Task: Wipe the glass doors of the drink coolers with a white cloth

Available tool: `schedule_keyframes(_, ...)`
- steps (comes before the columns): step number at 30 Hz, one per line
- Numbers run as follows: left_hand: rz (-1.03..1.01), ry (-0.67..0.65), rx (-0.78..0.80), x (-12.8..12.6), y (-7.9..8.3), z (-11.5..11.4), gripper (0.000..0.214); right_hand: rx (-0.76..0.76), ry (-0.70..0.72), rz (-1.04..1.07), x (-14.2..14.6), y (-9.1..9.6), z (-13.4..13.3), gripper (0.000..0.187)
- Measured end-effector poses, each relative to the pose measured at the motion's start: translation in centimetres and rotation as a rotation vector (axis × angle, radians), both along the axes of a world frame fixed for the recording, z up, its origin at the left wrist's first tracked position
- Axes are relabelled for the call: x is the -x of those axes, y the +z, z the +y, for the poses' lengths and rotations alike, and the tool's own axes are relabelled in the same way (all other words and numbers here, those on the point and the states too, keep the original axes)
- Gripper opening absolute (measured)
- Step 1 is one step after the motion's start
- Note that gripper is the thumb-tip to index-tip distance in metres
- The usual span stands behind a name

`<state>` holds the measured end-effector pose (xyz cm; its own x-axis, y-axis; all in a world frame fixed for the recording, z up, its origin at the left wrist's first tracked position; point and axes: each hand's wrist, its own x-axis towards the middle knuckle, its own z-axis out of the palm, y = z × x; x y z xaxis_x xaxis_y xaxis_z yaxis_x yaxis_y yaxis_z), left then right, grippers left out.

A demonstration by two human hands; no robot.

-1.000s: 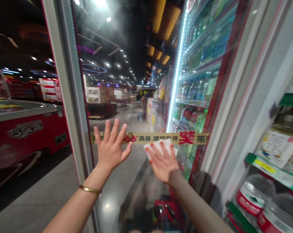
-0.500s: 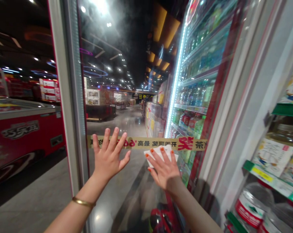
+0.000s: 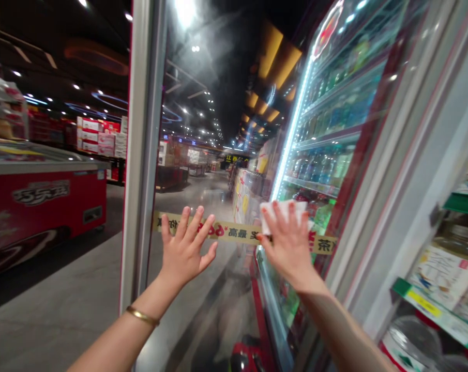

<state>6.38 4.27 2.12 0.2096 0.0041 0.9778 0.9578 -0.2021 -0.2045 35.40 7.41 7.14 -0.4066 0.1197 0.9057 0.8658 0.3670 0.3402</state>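
Note:
An open glass cooler door (image 3: 202, 129) stands in front of me, misted near the top. My left hand (image 3: 187, 253) lies flat on the glass with its fingers spread, a gold bangle on the wrist. My right hand (image 3: 290, 245) presses a white cloth (image 3: 282, 209) against the glass with flat fingers, over a yellow sticker strip (image 3: 234, 232) that runs across the door.
The door's grey frame (image 3: 140, 155) stands at the left. A red chest freezer (image 3: 40, 201) sits further left across the aisle. At the right are cooler shelves with boxed drinks (image 3: 443, 268) and large water bottles (image 3: 412, 336). Lit drink shelves (image 3: 327, 134) show beyond the glass.
My right hand has slid the white cloth up and to the right, onto the sticker strip. The left hand stays flat on the glass. The view has shifted to the left.

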Motion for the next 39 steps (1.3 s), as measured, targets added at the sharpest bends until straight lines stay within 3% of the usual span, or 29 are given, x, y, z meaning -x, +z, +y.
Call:
schedule_keyframes(2, -0.008, 0.0, -0.005, -0.1, 0.0, 0.1, 0.074, 0.019, -0.09, 0.285, -2.4, 3.0, 0.7, 0.077)
schedule_keyframes(4, -0.021, -0.004, -0.011, -0.2, 0.1, 0.0, 0.074, 0.013, -0.121, 0.399, -2.8, 4.5, 0.9, 0.08)
schedule_keyframes(6, -0.032, -0.015, -0.015, -0.2, 0.0, -0.1, 0.075, 0.007, -0.068, 0.207, -1.4, 3.6, 0.5, 0.083)
schedule_keyframes(8, -0.032, -0.03, -0.014, -0.2, -0.2, -0.3, 0.076, -0.016, 0.048, -0.182, 0.2, 2.1, 0.0, 0.083)
schedule_keyframes(10, -0.021, -0.042, -0.005, -0.1, -0.7, -0.5, 0.077, -0.052, 0.121, -0.427, 0.7, 2.6, -0.1, 0.08)
schedule_keyframes(12, -0.005, -0.038, 0.001, -0.1, -1.2, -0.6, 0.077, -0.054, 0.082, -0.335, 0.2, 5.8, 0.3, 0.077)
schedule_keyframes(14, -0.002, -0.015, -0.001, -0.1, -1.7, -0.6, 0.076, -0.029, -0.006, -0.036, -0.3, 10.0, 0.9, 0.074)
schedule_keyframes(16, -0.039, 0.011, -0.006, -0.2, -2.1, -0.5, 0.076, -0.035, -0.041, 0.148, 0.6, 12.2, 1.1, 0.076)
schedule_keyframes(18, -0.104, 0.02, 0.001, -0.3, -2.5, -0.5, 0.079, -0.064, 0.026, -0.009, 2.7, 11.0, 0.6, 0.079)
schedule_keyframes(21, -0.164, 0.017, 0.018, -0.3, -3.0, -0.4, 0.082, -0.086, 0.196, -0.546, 6.0, 6.4, -0.4, 0.07)
schedule_keyframes(23, -0.171, 0.011, 0.024, -0.1, -3.4, -0.3, 0.084, -0.086, 0.238, -0.682, 6.9, 5.7, -0.5, 0.065)
schedule_keyframes(24, -0.17, 0.007, 0.024, -0.1, -3.6, -0.3, 0.085, -0.083, 0.222, -0.633, 7.1, 6.5, -0.4, 0.066)
schedule_keyframes(27, -0.17, 0.0, 0.025, 0.0, -4.0, -0.2, 0.087, -0.074, 0.131, -0.276, 7.5, 11.9, 0.3, 0.07)
schedule_keyframes(29, -0.178, 0.004, 0.023, 0.0, -4.1, -0.2, 0.087, -0.089, 0.111, -0.069, 8.8, 14.4, 0.5, 0.069)
schedule_keyframes(31, -0.186, 0.009, 0.03, 0.0, -4.3, -0.2, 0.086, -0.09, 0.18, -0.143, 10.8, 14.2, 0.4, 0.068)
schedule_keyframes(34, -0.17, 0.02, 0.045, 0.2, -4.7, -0.4, 0.086, -0.034, 0.346, -0.64, 13.7, 11.6, 0.2, 0.065)
schedule_keyframes(36, -0.152, 0.028, 0.061, 0.4, -5.2, -0.7, 0.084, -0.004, 0.382, -0.829, 14.8, 11.5, 0.3, 0.062)
schedule_keyframes(39, -0.146, 0.019, 0.086, 0.4, -5.7, -1.2, 0.082, -0.012, 0.315, -0.588, 15.6, 14.2, 0.5, 0.062)
